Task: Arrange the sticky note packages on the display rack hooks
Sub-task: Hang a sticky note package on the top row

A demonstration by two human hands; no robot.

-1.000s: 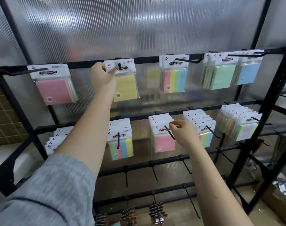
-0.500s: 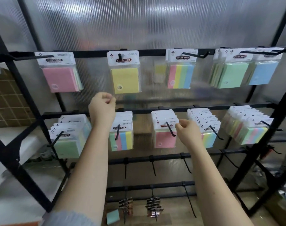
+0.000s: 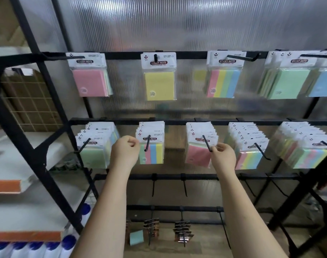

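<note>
Left grip (image 3: 124,152): fingers curled, thumb and forefinger pinched at the left edge of the front striped package (image 3: 152,149); whether card is truly caught between them, hard to tell.
Right grip (image 3: 223,155): fingers curled, pinching at the right edge of the front pink package (image 3: 199,149), close by the tip of its hook (image 3: 207,143).
Striped package from left grip: directly right of it, touching or nearly so; hanging on the second hook (image 3: 147,143) of the middle rail (image 3: 177,121).
Pink package from right grip: directly left of it, at the front of a stack filling the third hook.
Nearer hand: each hand on its own stack; left for striped, right for pink; neither placed to reach across.
Long axis of packages: upright, header card up, note pad hanging below, printed face toward the camera.
Long axis of hooks: out from the rail toward the person, tips lowest in view; any package leaving or joining must slide along that line.
Above both grips: top rail with a yellow package (image 3: 159,76) over the left grip, a four-colour package (image 3: 224,76) up and left of the right grip.
Below both grips: bare hooks on the lower rails.
Judged step: straightening or drawing off the front packages.
Risk: header hole snagging on the hook tip if pulled sideways.
</note>
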